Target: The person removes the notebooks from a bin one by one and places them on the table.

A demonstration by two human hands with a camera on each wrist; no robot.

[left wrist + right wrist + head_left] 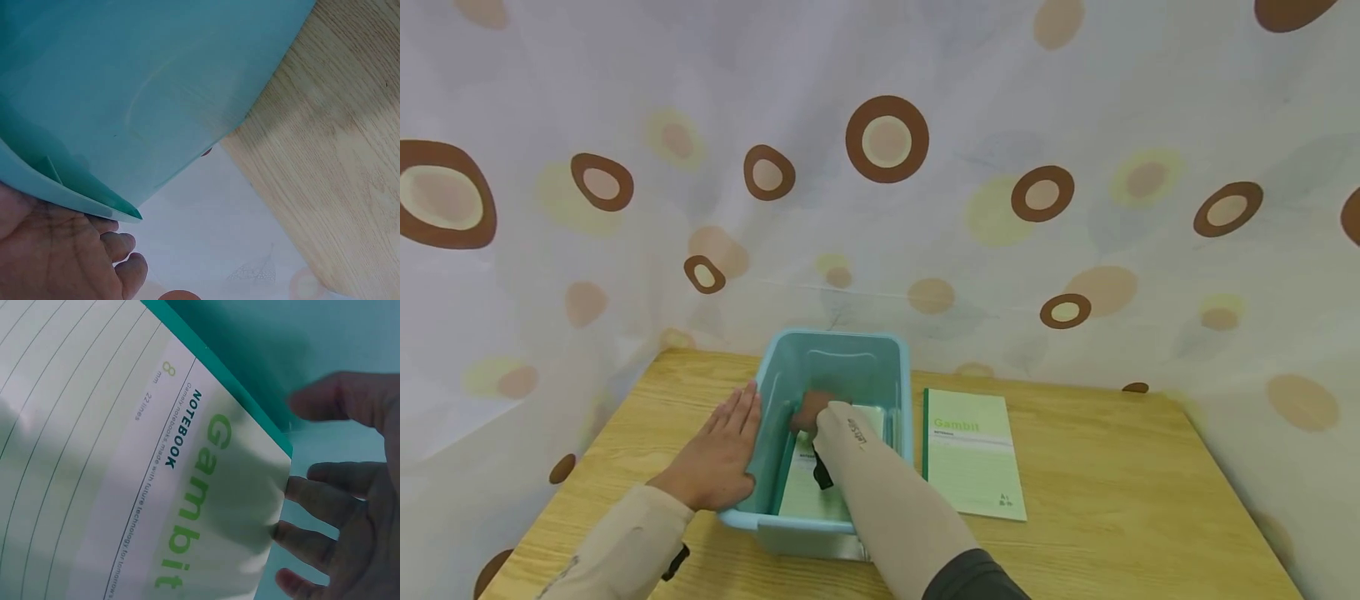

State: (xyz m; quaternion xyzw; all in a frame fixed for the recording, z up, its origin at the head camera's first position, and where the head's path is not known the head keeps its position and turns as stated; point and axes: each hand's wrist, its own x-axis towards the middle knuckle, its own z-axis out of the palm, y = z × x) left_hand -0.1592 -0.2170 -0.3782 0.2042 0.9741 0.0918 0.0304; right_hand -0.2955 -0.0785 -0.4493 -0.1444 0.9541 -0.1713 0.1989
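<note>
A light-blue plastic bin stands on the wooden table. My left hand rests along its left rim with fingers extended; in the left wrist view, the palm lies against the rim's outer edge. Inside the bin, a green Gambit notebook lies on the bottom, partly hidden by my right forearm. My right hand is down in the bin at the notebook's far end. In the right wrist view, its fingertips are at the cover's top edge, while the thumb stands apart, beside the dark-green spine.
To the right of the bin, a second green Gambit notebook lies flat on the table. A pale sheet with brown and yellow oval patterns hangs behind the table and along its sides.
</note>
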